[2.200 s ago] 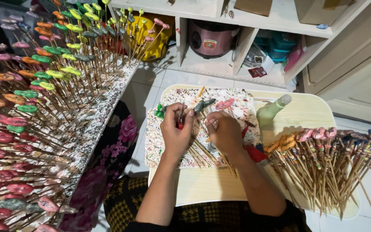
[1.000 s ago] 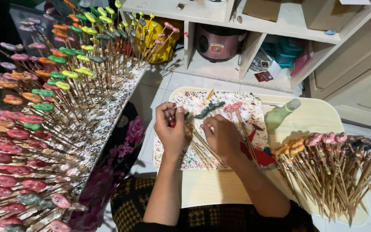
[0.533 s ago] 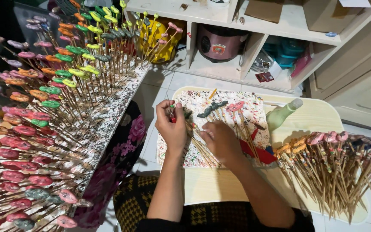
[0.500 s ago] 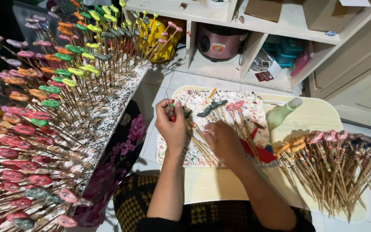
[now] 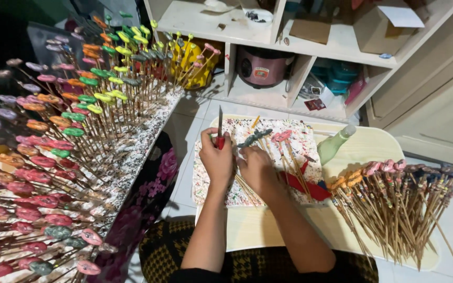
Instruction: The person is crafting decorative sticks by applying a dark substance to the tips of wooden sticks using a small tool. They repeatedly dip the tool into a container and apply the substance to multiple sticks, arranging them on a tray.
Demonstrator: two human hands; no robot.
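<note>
Whatever the right hand (image 5: 258, 169) grips is hidden beneath its fingers, just beside the left hand (image 5: 217, 160), whose knuckles cover most of the red-handled knife (image 5: 219, 128).

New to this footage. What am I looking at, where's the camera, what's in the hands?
There is no machine here: a person works with two bare hands, and the single camera sits on their head, looking down. The left hand grips a red-handled knife, blade pointing up. The right hand rests beside it on a paint-speckled sheet; what it pinches is hidden. The sheet lies on a pale wooden board, with a green bottle and a pile of thin sticks with small painted tips. To the left, a rack of sticks stands upright, tipped in pink, orange, green and yellow. Shelves stand behind.
</note>
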